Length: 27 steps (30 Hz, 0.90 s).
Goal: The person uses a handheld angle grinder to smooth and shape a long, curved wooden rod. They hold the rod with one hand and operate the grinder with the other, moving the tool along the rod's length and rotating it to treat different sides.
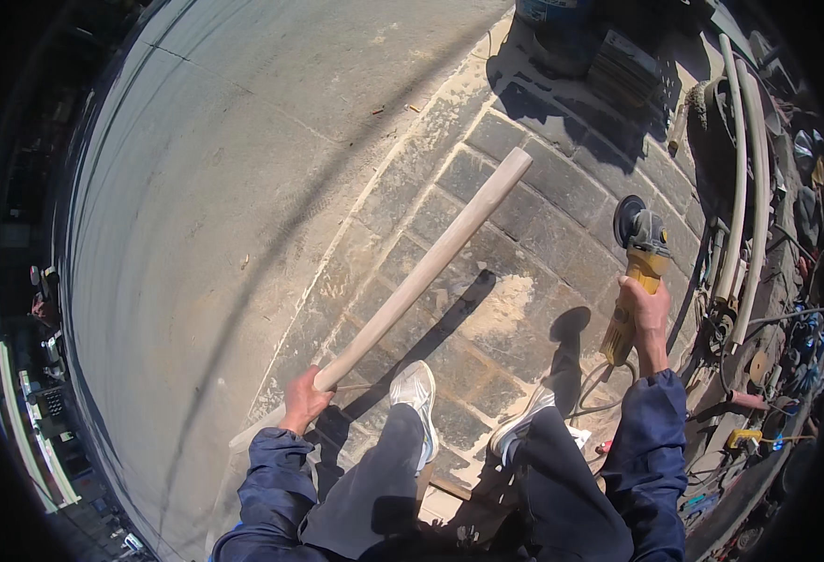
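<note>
My left hand (306, 400) is closed around a long, pale wooden pole (426, 281) near its lower end. The pole slants up and away to the right, above the paving, and its shadow falls on the stones. In my right hand (647, 316) is a yellow angle grinder (622, 327), gripped by its body. Its round dark disc (627, 219) points away from me, apart from the pole. A cord (594, 386) hangs from the grinder's rear end. Whether the disc is spinning cannot be told.
Sawdust (503, 302) lies on the stone pavers (559, 197) before my shoes (413, 386). Pale curved poles (756, 190) lean among clutter along the right side. A dark bucket (552, 35) stands at the top, beside a stacked block (622, 67). Concrete road (194, 211) spreads to the left.
</note>
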Motion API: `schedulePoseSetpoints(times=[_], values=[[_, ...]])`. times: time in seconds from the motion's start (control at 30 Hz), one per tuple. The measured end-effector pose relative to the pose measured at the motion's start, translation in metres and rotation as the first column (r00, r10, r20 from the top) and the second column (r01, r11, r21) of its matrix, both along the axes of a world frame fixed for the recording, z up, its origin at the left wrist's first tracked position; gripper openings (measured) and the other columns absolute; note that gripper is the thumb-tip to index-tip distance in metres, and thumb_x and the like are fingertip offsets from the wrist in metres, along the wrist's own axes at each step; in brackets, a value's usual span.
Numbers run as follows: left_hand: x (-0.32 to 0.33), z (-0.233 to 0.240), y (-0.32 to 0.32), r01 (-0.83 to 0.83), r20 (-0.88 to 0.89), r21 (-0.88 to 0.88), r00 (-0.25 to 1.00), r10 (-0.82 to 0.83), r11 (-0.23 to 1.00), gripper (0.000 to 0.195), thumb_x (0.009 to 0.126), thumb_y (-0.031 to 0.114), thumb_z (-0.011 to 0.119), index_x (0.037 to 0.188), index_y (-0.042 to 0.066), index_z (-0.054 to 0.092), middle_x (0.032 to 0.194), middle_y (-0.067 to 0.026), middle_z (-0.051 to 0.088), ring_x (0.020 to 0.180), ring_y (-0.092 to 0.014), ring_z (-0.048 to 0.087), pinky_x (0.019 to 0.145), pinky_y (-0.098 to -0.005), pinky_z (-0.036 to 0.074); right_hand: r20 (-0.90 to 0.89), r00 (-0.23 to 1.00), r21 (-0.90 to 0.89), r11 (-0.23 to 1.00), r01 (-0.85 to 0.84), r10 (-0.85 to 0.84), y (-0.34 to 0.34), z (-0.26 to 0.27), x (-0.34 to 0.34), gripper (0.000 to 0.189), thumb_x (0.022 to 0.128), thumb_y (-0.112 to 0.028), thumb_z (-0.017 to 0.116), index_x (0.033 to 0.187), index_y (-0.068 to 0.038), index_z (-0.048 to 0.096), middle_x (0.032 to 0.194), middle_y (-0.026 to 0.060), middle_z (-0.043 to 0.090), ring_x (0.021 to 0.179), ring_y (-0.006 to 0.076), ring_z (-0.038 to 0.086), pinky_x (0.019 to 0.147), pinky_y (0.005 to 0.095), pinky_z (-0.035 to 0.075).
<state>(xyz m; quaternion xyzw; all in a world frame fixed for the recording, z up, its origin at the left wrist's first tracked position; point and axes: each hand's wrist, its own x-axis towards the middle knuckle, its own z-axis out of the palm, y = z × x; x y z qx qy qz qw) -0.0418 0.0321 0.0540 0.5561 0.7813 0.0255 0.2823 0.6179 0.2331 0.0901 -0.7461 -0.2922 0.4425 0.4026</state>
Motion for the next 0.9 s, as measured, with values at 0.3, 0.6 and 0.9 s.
schedulePoseSetpoints(times=[0.3,0.6,0.9], values=[[-0.046,0.129,0.067,-0.129,0.258,0.382,0.966,0.028,0.915,0.038,0.084,0.022,0.088,0.116,0.006,0.073,0.090,-0.0233,0.076,0.085,-0.046,0.076,0.076,-0.0484,0.059,-0.022,1.000,0.300,0.954,0.019,-0.013,-0.053,0.184,0.038,0.043,0.093,-0.026,0.090,0.123,-0.004,0.067,0.098,0.0021,0.069,0.081,0.0160,0.066,0.077,0.0335,0.056],[-0.043,0.228,0.061,-0.466,0.562,0.537,0.820,0.114,0.703,0.028,0.092,0.024,0.087,0.094,0.006,0.065,0.081,-0.0023,0.062,0.077,-0.017,0.061,0.072,-0.0379,0.052,-0.196,0.980,0.388,0.920,0.058,0.021,-0.069,0.331,-0.026,0.044,0.090,-0.036,0.090,0.114,-0.005,0.069,0.089,0.0056,0.072,0.074,0.0205,0.072,0.068,0.0356,0.060],[-0.010,0.394,0.050,-0.524,0.863,0.457,0.458,-0.215,0.719,0.025,0.096,0.021,0.084,0.100,0.010,0.063,0.083,-0.0033,0.066,0.080,-0.018,0.071,0.076,-0.0358,0.057,-0.369,0.927,0.368,0.926,0.081,0.066,-0.138,0.287,-0.053,0.044,0.089,-0.038,0.089,0.106,-0.002,0.070,0.084,0.0093,0.072,0.068,0.0236,0.073,0.063,0.0369,0.061]])
